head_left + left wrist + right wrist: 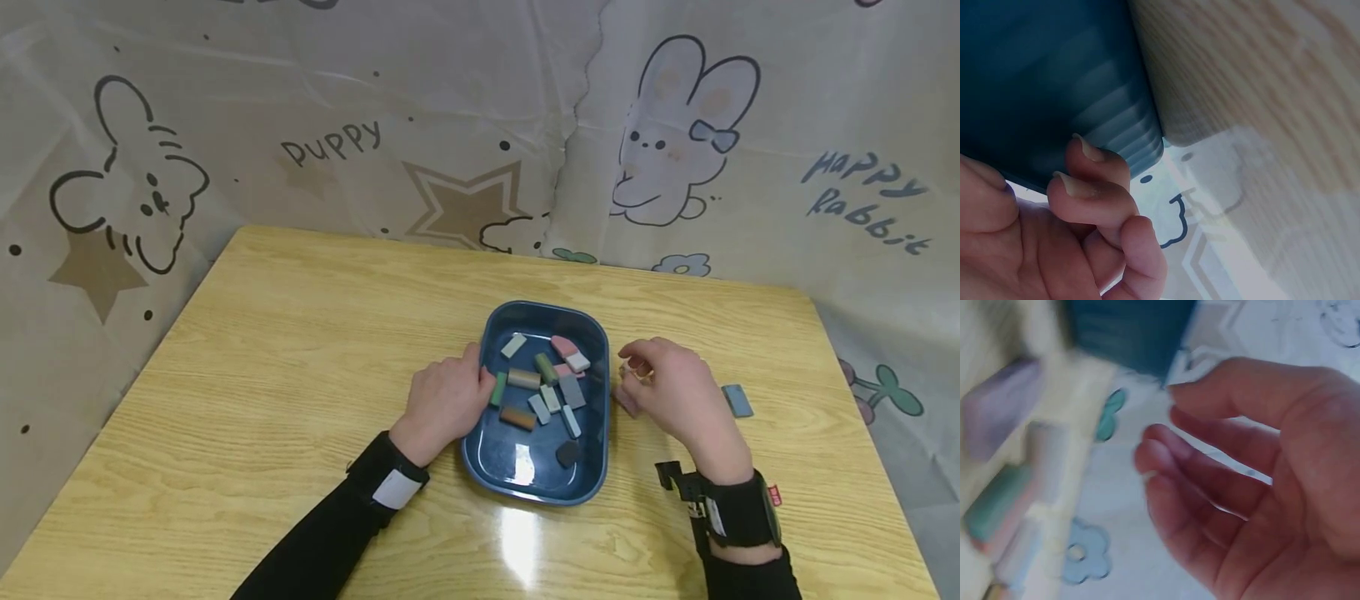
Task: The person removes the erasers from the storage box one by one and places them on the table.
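My left hand (pixel 446 404) holds the left side of a deep blue rectangular tub (pixel 487 462), thumb at the rim. In the left wrist view its curled fingers (pixel 1094 206) lie against the tub's ribbed outer wall. Inside the tub lie several small coloured blocks, among them a brown one (pixel 518 418), a grey one (pixel 572 391) and a dark piece (pixel 567 453). My right hand (pixel 675 387) hovers just right of the tub, fingers loosely bent with nothing between them. Close by it are a mauve block (pixel 1002 409) and a green block (pixel 997 501), blurred in the right wrist view.
A flat blue-grey block (pixel 737 400) lies on the wooden table (pixel 300 333), right of my right hand. My right hand partly hides the blocks beneath it in the head view. A printed cloth (pixel 337 83) hangs behind the table's back edge.
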Available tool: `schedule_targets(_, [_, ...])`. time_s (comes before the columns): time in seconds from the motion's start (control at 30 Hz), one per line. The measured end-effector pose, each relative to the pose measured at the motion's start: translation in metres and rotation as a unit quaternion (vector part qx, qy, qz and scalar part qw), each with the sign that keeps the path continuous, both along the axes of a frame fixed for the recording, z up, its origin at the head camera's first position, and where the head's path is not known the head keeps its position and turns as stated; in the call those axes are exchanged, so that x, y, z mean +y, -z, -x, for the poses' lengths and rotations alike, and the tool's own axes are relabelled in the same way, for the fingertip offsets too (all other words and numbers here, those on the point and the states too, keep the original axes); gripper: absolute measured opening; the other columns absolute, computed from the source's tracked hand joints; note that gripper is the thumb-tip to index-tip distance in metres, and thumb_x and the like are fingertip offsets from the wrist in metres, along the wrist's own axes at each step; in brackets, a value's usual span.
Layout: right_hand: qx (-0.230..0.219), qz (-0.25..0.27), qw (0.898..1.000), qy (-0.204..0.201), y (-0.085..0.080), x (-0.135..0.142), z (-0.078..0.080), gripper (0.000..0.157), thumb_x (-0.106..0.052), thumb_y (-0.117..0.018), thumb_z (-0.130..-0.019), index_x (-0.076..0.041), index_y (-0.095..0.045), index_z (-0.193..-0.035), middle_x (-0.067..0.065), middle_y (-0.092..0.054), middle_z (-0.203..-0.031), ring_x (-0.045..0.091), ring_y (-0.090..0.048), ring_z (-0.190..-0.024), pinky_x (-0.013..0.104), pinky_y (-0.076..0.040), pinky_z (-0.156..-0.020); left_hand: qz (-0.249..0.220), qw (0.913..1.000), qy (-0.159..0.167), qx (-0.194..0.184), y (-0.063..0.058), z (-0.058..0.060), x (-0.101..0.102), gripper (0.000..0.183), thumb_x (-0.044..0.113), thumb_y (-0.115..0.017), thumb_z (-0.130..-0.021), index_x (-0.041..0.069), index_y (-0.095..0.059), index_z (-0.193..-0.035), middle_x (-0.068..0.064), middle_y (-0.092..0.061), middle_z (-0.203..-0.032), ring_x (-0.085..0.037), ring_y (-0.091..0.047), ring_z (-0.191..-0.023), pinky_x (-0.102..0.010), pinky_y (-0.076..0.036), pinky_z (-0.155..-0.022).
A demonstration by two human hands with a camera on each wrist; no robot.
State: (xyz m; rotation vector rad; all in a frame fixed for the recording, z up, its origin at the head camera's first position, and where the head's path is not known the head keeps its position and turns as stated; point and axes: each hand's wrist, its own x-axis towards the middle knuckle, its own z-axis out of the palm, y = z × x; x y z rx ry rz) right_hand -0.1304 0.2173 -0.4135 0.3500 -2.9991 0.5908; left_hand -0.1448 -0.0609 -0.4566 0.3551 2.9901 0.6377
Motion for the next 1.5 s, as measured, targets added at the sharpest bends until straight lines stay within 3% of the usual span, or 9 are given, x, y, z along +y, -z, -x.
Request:
schedule_targets(0.23, [0.033,-0.019,0.997,-0.064,-0.003,-0.045,-0.016,0.017,-0.01,-0.07,-0.078,-0.007,-0.069,-0.095,0.004,-0.061,-0.079,0.015,-0.052,-0.061,0.03,-0.045,-0.053,0.0,1.0,-0.001,0.001,0.0,0.0,0.0,0.021,0.027,-0.046,-0.095,0.007,-0.053,-0.096,-0.003,-0.05,-0.055,-0.015,-0.046,-0.04,-0.027,-0.032,-0.037])
schedule_targets(0.33, [0.042,-0.069,0.992,-0.093,0.007,-0.06,-0.019,0.018,-0.009,-0.072,-0.075,-0.009,-0.069,-0.093,0.003,-0.06,-0.08,0.015,-0.053,-0.06,0.031,-0.043,-0.048,0.001,1.0,-0.002,0.002,-0.001,0.0,0.001,0.021,0.027,-0.046,-0.095,0.007,-0.054,-0.096,-0.003,-0.049,-0.055,-0.015,-0.046,-0.04,-0.027,-0.031,-0.037])
schedule_targets(0.53, [0.044,-0.161,0.979,-0.117,0.027,-0.077,-0.028,0.017,-0.006,-0.072,-0.077,-0.011,-0.069,-0.093,0.011,-0.063,-0.09,0.026,-0.058,-0.073,0.038,-0.046,-0.049,0.004,1.0,-0.001,0.002,-0.001,0.0,0.002,0.023,0.027,-0.046,-0.095,0.006,-0.054,-0.099,-0.003,-0.05,-0.055,-0.015,-0.046,-0.041,-0.028,-0.032,-0.037])
schedule_targets(0.87, [0.036,-0.132,0.981,-0.135,0.039,-0.083,-0.025,0.016,-0.004,-0.071,-0.081,-0.009,-0.068,-0.096,0.015,-0.064,-0.098,0.031,-0.056,-0.086,0.041,-0.054,-0.062,0.007,1.0,0.001,0.005,-0.002,0.0,0.001,0.021,0.027,-0.046,-0.094,0.007,-0.053,-0.097,-0.003,-0.049,-0.054,-0.015,-0.046,-0.04,-0.027,-0.031,-0.036])
schedule_targets(1.0, [0.036,-0.111,0.984,-0.137,0.03,-0.079,-0.024,0.018,0.001,-0.07,-0.078,-0.009,-0.066,-0.092,0.012,-0.062,-0.095,0.029,-0.053,-0.086,0.039,-0.051,-0.068,0.009,0.9999,0.001,0.007,-0.002,0.0,0.001,0.022,0.027,-0.046,-0.094,0.007,-0.053,-0.096,-0.003,-0.048,-0.054,-0.015,-0.046,-0.04,-0.027,-0.03,-0.036])
schedule_targets(1.13, [0.049,-0.067,0.988,-0.13,0.013,-0.068,-0.022,0.025,0.006,-0.069,-0.072,-0.011,-0.064,-0.09,0.007,-0.058,-0.092,0.025,-0.049,-0.081,0.035,-0.046,-0.059,0.006,0.9999,0.0,0.008,-0.001,-0.001,0.001,0.022,0.027,-0.047,-0.094,0.007,-0.054,-0.097,-0.003,-0.048,-0.054,-0.016,-0.046,-0.04,-0.027,-0.03,-0.037])
schedule_targets(1.23, [0.055,-0.019,0.993,-0.105,-0.001,-0.051,-0.019,0.027,0.008,-0.065,-0.069,-0.01,-0.064,-0.09,0.006,-0.056,-0.089,0.024,-0.047,-0.079,0.034,-0.044,-0.057,0.003,0.9999,0.001,0.011,-0.001,-0.001,0.001,0.021,0.027,-0.047,-0.094,0.007,-0.054,-0.097,-0.003,-0.048,-0.054,-0.015,-0.046,-0.04,-0.027,-0.03,-0.037])
schedule_targets(1.3, [0.059,0.006,0.995,-0.084,-0.007,-0.034,-0.015,0.026,0.008,-0.065,-0.069,-0.008,-0.064,-0.09,0.007,-0.056,-0.087,0.025,-0.047,-0.079,0.036,-0.044,-0.063,0.001,0.9999,0.002,0.012,-0.001,-0.001,0.001,0.021,0.026,-0.047,-0.094,0.007,-0.054,-0.096,-0.003,-0.049,-0.054,-0.015,-0.046,-0.04,-0.027,-0.03,-0.036])
schedule_targets(1.5, [0.018,0.008,1.0,-0.011,-0.007,0.021,-0.003,0.017,0.002,-0.067,-0.075,-0.003,-0.062,-0.09,0.012,-0.056,-0.083,0.026,-0.05,-0.072,0.041,-0.042,-0.063,0.002,1.0,0.002,0.008,0.0,0.0,0.0,0.021,0.026,-0.047,-0.094,0.007,-0.054,-0.096,-0.003,-0.049,-0.054,-0.015,-0.046,-0.04,-0.027,-0.031,-0.036])
